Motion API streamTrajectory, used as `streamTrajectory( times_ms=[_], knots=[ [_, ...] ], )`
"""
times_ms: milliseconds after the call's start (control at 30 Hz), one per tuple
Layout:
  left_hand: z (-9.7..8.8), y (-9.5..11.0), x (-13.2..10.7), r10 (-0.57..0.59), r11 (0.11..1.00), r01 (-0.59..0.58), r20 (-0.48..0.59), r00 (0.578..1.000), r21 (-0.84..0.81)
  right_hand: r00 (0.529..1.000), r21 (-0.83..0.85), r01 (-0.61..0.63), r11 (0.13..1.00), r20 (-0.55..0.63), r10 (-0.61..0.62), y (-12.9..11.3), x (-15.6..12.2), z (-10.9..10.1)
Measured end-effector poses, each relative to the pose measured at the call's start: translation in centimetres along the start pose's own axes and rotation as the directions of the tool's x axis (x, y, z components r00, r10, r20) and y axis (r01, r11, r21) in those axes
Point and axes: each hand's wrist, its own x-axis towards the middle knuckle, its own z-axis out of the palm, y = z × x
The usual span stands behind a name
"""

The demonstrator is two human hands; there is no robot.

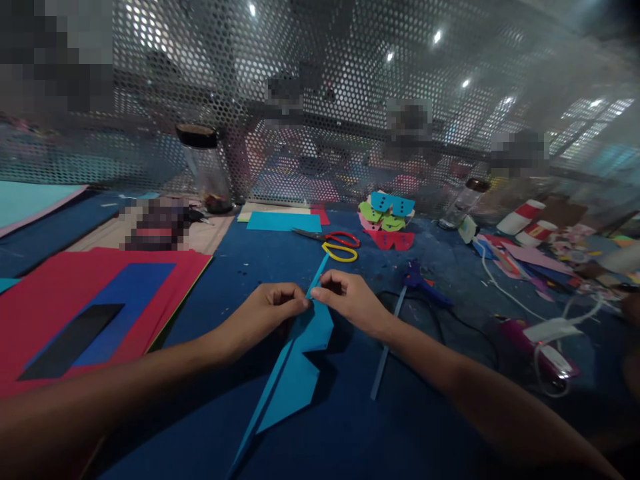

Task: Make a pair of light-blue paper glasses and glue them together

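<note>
Bright-blue folded-looking paper (pixel 295 387) is pinched near its far end by the fingers (pixel 293 308) of the left hand (pixel 265 307) and right hand (pixel 355 303). Its right edge is cut into angular points. Over the dark-blue surface (pixel 240 267), its long axis slants from near left to far right, toward red-and-yellow-handled metal scissors (pixel 324 238).

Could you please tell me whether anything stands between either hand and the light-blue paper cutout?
Nothing visible does: the left hand and right hand both have fingertips at the light-blue paper cutout. The scissors lie by its far end, not in between.
</note>
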Motion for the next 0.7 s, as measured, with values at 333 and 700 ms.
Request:
streamTrajectory(
  times_ms=[333,700],
  knots=[
    [-0.05,-0.32,0.06,0.018,1.0,-0.018,-0.014,1.0,0.019,1.0,-0.054,-0.005,0.999,0.027,0.007,-0.15,-0.29,0.42],
    [0.04,0.03,-0.15,0.003,1.0,-0.002,-0.042,0.999,0.027,0.999,-0.046,0.02,0.999,0.043,-0.018,-0.22,-0.32,0.34]
  ],
)
